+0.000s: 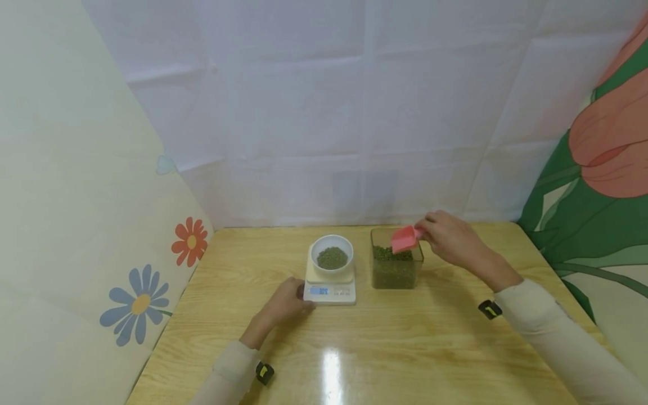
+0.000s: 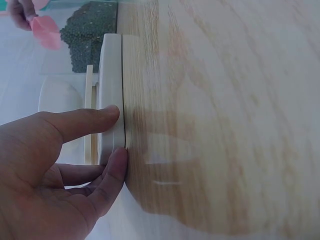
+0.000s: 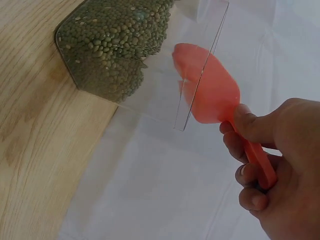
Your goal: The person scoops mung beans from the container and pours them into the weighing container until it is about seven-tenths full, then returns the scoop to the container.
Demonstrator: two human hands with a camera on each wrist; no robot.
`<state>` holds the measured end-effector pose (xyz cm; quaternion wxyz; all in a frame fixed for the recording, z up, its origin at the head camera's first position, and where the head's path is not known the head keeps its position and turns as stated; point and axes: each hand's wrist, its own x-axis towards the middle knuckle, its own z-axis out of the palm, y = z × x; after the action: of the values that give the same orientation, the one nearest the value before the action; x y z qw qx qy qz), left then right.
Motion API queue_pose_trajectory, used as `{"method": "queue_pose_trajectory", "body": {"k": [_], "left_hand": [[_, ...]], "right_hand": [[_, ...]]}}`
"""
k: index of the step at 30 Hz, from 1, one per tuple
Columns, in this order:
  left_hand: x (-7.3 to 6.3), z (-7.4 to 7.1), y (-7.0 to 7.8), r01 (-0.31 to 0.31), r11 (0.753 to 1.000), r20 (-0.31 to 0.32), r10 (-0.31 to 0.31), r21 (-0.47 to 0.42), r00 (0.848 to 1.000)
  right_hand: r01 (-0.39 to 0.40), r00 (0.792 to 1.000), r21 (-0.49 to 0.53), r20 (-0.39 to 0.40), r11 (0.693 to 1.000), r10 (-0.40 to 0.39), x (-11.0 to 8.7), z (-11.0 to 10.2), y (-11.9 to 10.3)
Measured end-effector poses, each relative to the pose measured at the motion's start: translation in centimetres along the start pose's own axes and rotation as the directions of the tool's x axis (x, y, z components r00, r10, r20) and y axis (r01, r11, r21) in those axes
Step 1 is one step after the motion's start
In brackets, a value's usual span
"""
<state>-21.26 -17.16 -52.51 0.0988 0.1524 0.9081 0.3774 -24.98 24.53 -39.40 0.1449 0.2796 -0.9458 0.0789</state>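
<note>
The right hand holds the handle of a pink scoop, with its fingers curled round it. The scoop tilts down over the open top of a clear box, at the right side. Green beans lie inside the box, heaped higher in some spots, and the scoop is up above them. I cannot tell if the scoop touches the rim. The left hand pinches the front left corner of a flat white scale, with the thumb on the front edge and the fingers round the side. The scale sits flat on the wooden table, to the left of the box, and there is a gap between them. Its little screen glows blue, but the numbers are too small to read for sure. A white bowl stands upright on top of the scale, with a pile of small green beans in it. Both arms have light sleeves. Behind the table hangs a white cloth with folds. On the left wall there is a blue flower and a red flower.
</note>
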Motion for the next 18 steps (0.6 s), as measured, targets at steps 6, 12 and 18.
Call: {"method": "queue_pose_trajectory", "body": {"k": [6,12,18], "left_hand": [[0.08,0.02,-0.08,0.004,1.000,0.008,-0.004,-0.011,1.000],[0.06,-0.05,-0.08,0.003,1.000,0.009,-0.003,-0.017,1.000],[0.06,0.03,-0.13,-0.003,1.000,0.010,0.003,-0.013,1.000]], "right_hand": [[0.043,0.999,-0.039,0.004,0.998,-0.043,0.10,0.15,-0.12],[0.061,0.998,-0.064,-0.004,0.996,-0.061,0.27,0.30,-0.50],[0.068,0.998,-0.095,0.021,0.993,-0.066,0.39,0.55,-0.84]]}}
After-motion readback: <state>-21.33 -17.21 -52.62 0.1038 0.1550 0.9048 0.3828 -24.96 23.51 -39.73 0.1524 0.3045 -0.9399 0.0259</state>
